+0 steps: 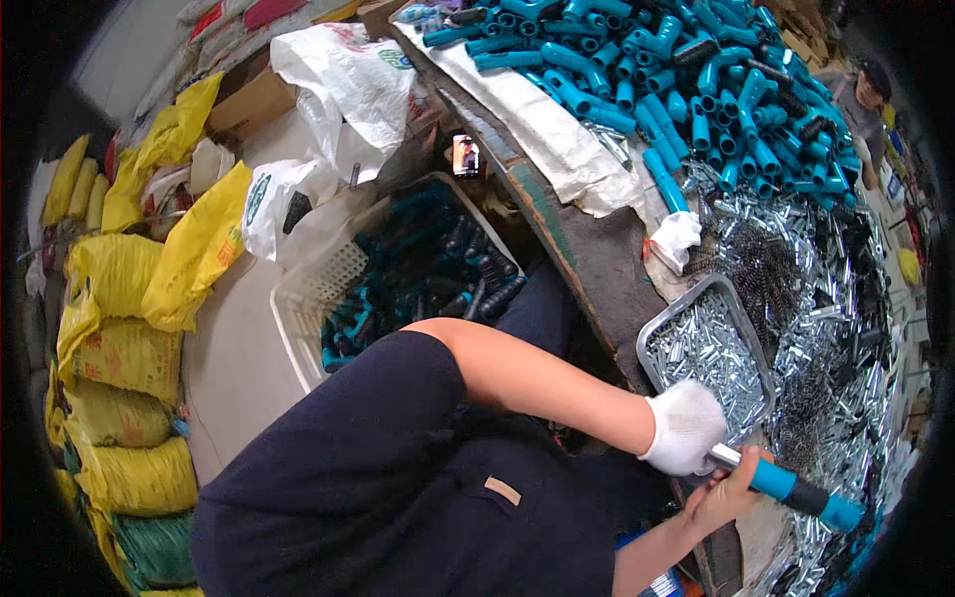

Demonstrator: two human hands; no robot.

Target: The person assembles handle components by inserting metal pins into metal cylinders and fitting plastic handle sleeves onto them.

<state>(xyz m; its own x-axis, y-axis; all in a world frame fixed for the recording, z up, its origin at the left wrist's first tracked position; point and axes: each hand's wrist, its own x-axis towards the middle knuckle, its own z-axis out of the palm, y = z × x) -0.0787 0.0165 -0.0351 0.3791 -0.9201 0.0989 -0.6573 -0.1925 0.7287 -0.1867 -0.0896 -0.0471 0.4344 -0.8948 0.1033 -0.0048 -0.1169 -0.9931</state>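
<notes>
My left hand (684, 428), in a white glove, is closed around the silvery metal end of a teal and black handle (801, 491). My bare right hand (729, 495) grips the same handle just behind that metal end; the teal and black part sticks out to the right. Both hands hover over the near edge of the workbench, just below a metal tray (652, 343) filled with small shiny metal tubes.
Teal plastic handles (676, 70) are heaped at the bench's far end, with dark springs (766, 269) and loose metal tubes (846, 328) beside them. A white basket (298, 318) of dark handles, white bags and yellow sacks (119, 348) stand on the floor. A phone (465, 155) lies nearby; another person (863, 92) sits far right.
</notes>
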